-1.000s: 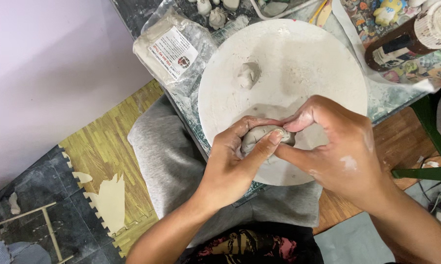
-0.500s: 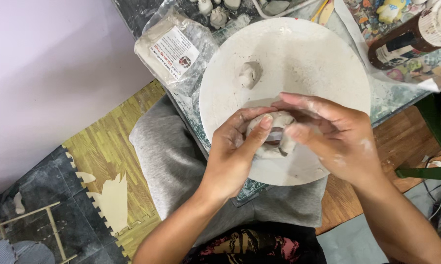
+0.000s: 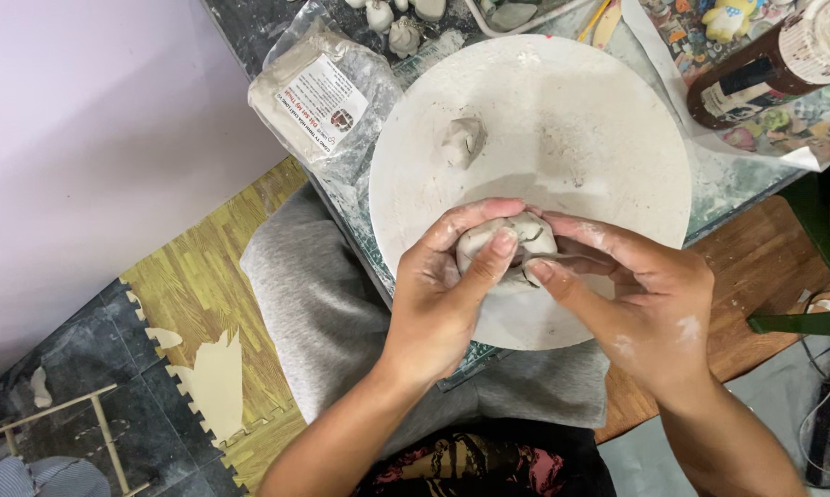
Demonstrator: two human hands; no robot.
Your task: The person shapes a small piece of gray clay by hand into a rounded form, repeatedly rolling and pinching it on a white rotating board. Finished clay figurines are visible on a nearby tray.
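Observation:
Both hands hold one grey lump of clay (image 3: pixel 516 241) just above the near part of a round white board (image 3: pixel 580 120). My left hand (image 3: pixel 447 294) wraps it from the left, thumb pressed across its top. My right hand (image 3: pixel 640 299) cups it from the right, with fingers beneath and the thumb against its lower side. A second, smaller clay lump (image 3: pixel 463 141) lies alone on the board, farther back and left of centre.
A plastic bag of clay with a white label (image 3: pixel 318 101) lies left of the board. A dark brown bottle (image 3: pixel 765 64) rests on colourful printed paper at the back right. Small clay pieces (image 3: pixel 392 23) sit along the far edge. Foam floor mats (image 3: pixel 203 313) lie at left.
My hands have turned and reworked the lump. The right hand opened out from covering it to cupping it from the right, and more of the clay shows.

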